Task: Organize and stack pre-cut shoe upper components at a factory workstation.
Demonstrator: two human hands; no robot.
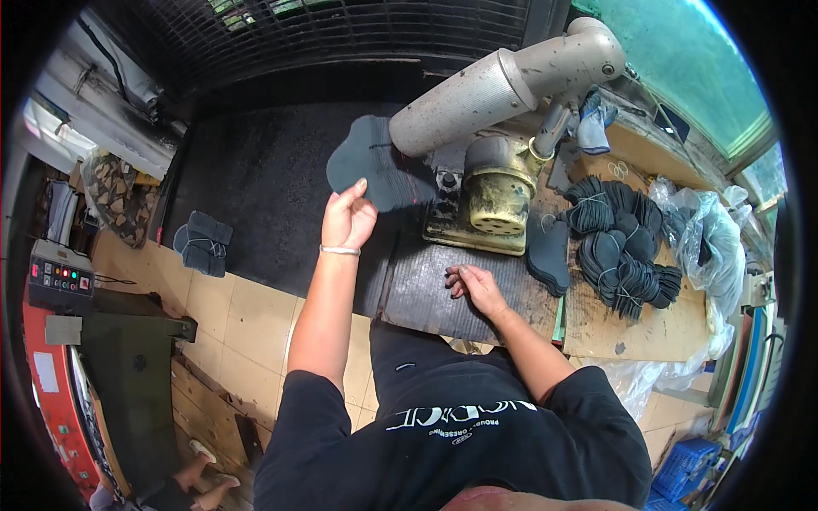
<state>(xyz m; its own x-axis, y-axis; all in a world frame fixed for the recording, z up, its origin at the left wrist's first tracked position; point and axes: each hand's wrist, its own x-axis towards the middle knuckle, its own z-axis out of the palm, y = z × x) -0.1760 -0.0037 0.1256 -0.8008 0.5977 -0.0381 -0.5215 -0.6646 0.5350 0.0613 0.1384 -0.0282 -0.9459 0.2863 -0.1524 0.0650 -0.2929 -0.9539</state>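
- Fingers of the left hand [348, 220] are gripping a stack of dark sole-shaped pieces [368, 162] by its near edge, thumb on top. The stack is sitting just beyond those fingers, by the mouth of a grey duct [464, 102]; whether these 2 are touching is not showing.
- Fingers of the right hand [479, 288] are curling loosely, with nothing showing in them, at a ridged board [426, 294]; contact is not showing clearly.
- Step in hand seems to be handling the stack beside the yellowed machine [498, 200], which is standing just beyond the right fingers. Next move is probably calling for a steady left pinch, keeping the pieces aligned.
- Clear plastic bag [724, 228] is lying well right of the right fingers; dark things seem to be showing through.
- Blue crate [686, 464] is standing farther right and nearer the body; its contents are not showing clearly.
- Tied bundles [607, 260] are lying between the right fingers and the bag.
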